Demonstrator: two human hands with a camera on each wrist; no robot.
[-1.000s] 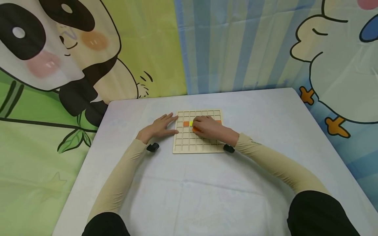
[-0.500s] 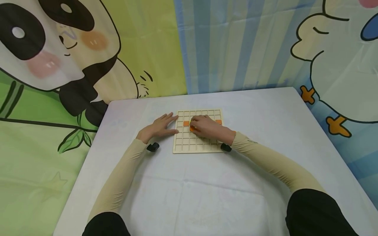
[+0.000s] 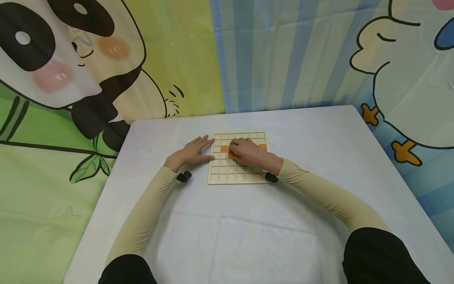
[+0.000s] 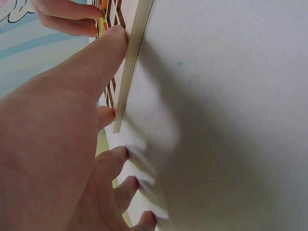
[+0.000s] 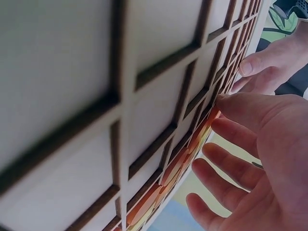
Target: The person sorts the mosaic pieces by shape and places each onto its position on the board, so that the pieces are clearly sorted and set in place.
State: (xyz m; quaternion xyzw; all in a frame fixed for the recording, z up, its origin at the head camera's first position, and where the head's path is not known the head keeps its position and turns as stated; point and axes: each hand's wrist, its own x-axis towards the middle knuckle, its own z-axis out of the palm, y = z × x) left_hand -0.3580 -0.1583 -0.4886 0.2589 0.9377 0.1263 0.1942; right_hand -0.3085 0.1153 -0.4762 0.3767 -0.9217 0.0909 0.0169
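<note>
A pale wooden grid board [image 3: 227, 175] lies on the white table, divided into small square cells. My left hand [image 3: 191, 153] rests at its left edge with fingers spread; the thumb touches the rim in the left wrist view. Over the upper middle of the board, my right hand [image 3: 252, 152] pinches an orange tile [image 3: 231, 155] between thumb and index finger, right at the grid; its other fingers are loosely bent. Other orange tiles [image 3: 224, 148] sit in a row of cells, partly hidden beneath the right hand. Orange and yellow pieces [image 5: 144, 204] line the grid in the right wrist view.
The white table [image 3: 227, 228] extends around the board. Behind it hangs a cartoon-printed curtain [image 3: 255, 55]. A small black device [image 3: 183, 176] is at the left wrist and another black device [image 3: 271, 177] at the right wrist.
Over the first half second my right hand shifted slightly left, covering a yellow tile that was visible. Since then it has stayed nearly still. My left hand and the board have not moved.
</note>
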